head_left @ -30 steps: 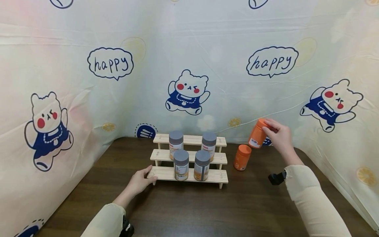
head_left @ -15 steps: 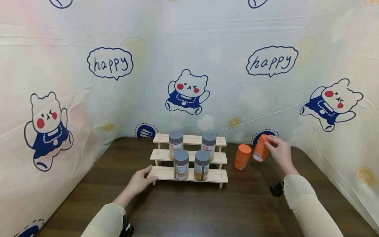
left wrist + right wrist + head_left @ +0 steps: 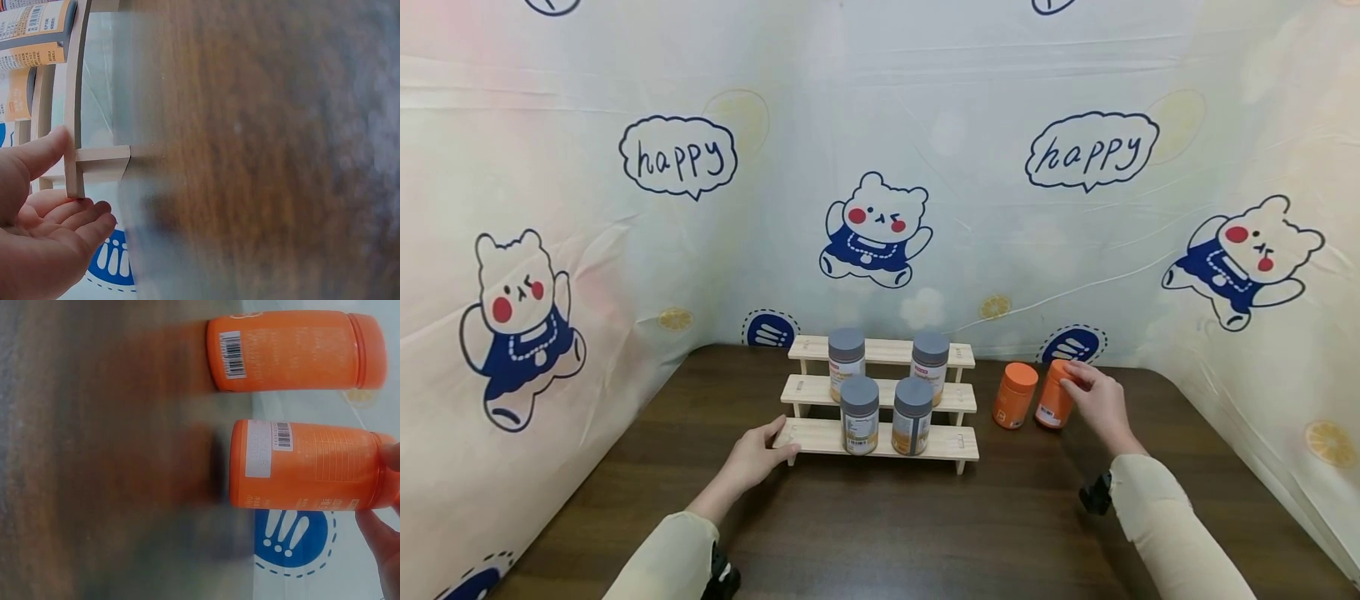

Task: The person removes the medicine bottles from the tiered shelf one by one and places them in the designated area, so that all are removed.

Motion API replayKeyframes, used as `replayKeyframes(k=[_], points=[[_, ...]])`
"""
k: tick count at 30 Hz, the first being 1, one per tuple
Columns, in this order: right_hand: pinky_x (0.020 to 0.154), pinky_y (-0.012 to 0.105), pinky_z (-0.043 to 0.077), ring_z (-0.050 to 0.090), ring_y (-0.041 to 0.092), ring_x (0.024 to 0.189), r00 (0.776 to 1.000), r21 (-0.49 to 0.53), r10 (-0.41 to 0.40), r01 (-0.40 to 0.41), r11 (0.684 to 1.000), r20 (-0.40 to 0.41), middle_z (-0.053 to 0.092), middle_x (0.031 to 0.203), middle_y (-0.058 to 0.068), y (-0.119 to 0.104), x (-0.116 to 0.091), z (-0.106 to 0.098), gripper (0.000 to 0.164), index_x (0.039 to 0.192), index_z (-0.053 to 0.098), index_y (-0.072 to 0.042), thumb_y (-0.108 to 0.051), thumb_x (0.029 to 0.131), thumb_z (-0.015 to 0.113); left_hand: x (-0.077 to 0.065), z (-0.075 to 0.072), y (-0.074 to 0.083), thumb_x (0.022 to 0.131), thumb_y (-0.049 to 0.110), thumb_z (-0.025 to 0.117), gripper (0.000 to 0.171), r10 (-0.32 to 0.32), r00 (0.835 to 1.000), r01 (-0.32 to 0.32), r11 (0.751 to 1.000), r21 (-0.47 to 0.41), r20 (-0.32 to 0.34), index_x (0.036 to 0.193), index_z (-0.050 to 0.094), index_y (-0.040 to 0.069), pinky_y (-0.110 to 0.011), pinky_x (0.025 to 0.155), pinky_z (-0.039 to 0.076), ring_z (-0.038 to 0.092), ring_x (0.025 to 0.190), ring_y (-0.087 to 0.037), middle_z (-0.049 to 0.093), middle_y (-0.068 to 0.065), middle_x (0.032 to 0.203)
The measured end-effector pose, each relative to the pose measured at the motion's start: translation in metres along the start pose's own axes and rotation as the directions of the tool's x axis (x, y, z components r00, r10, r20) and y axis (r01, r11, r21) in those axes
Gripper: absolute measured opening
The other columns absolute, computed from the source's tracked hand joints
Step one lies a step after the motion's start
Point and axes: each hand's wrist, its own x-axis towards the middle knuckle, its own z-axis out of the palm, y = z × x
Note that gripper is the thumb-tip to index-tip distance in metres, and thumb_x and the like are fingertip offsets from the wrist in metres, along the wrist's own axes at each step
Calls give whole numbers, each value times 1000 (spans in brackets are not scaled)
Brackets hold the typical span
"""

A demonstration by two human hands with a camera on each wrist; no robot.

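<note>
In the head view, my right hand [image 3: 1097, 402] pinches the lid of an orange plastic bottle [image 3: 1055, 400]. That bottle stands nearly upright, its base close over the table, and the right wrist view shows its printed label and barcode. Just left of it is a second orange bottle [image 3: 1015, 397], upright on the table. My left hand [image 3: 754, 458] holds the left end of the lowest step of a three-step wooden rack [image 3: 951, 442]. From the left wrist, the thumb [image 3: 47, 150] lies on the plank's upper face and the fingers are at its end.
Several grey-lidded bottles stand on the rack, among them one at the front left [image 3: 859, 417] and one at the front right [image 3: 912, 417]. Behind the brown wooden table [image 3: 880, 533] hangs a printed cloth [image 3: 970, 250], which also runs along both sides.
My right hand has lowered the orange bottle from above the table to beside the other orange bottle, bringing it nearly upright. My left hand stays on the rack.
</note>
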Motion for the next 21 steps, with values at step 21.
replayKeyframes(k=[21], points=[[81,46,46,54,36,104,997,1,-71,71,997,27,54,122,20,-1,-13,1,28,109,64,6,-8,84,67,1,1,3,88,23,63,66,-2,1000,2,1000,5,-2,138,33,-7,-52,98,30,32,126,-40,36,-26,137]])
